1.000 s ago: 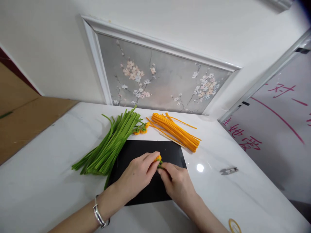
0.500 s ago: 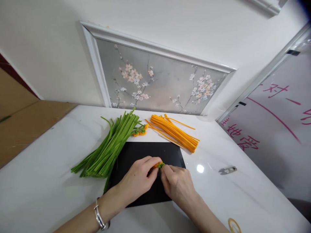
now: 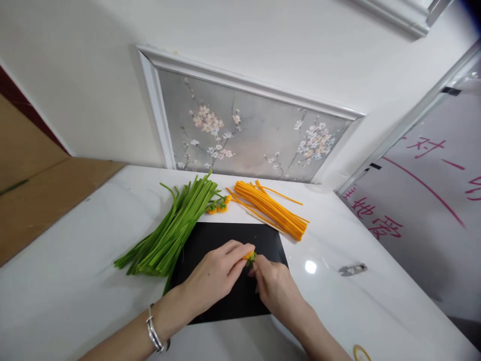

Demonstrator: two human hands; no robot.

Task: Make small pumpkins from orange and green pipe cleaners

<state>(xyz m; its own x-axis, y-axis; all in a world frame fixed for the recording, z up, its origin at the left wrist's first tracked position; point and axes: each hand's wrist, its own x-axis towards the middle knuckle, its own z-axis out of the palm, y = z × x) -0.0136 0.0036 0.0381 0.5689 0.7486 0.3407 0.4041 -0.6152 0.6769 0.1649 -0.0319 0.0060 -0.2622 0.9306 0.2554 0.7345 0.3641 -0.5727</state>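
Observation:
Above the black mat (image 3: pixel 225 306), my left hand (image 3: pixel 220 268) pinches a small orange pipe-cleaner flower (image 3: pixel 248 255) with a green base. My right hand (image 3: pixel 276 286) is closed at the flower's green part, thumb and fingertips pressed together. The fingers of both hands hide most of the flower. Behind the mat lie several finished-looking orange flowers with green stems (image 3: pixel 218 206). A bundle of green pipe cleaners (image 3: pixel 171 233) spreads along the mat's left side, and a bundle of orange pipe cleaners (image 3: pixel 272 208) lies behind its right corner.
Grey thread snips (image 3: pixel 353 269) lie on the white table (image 3: pixel 330 311) at the right. A yellow ring (image 3: pixel 361 353), perhaps a tape roll, sits at the front edge of view. Behind stands a wall with a framed blossom panel (image 3: pixel 248 135); a whiteboard (image 3: pixel 424 210) is at the right.
My right hand has turned slightly and its fingers have shifted at the flower's green part. The left hand keeps its pinch. The whole view has tilted a little.

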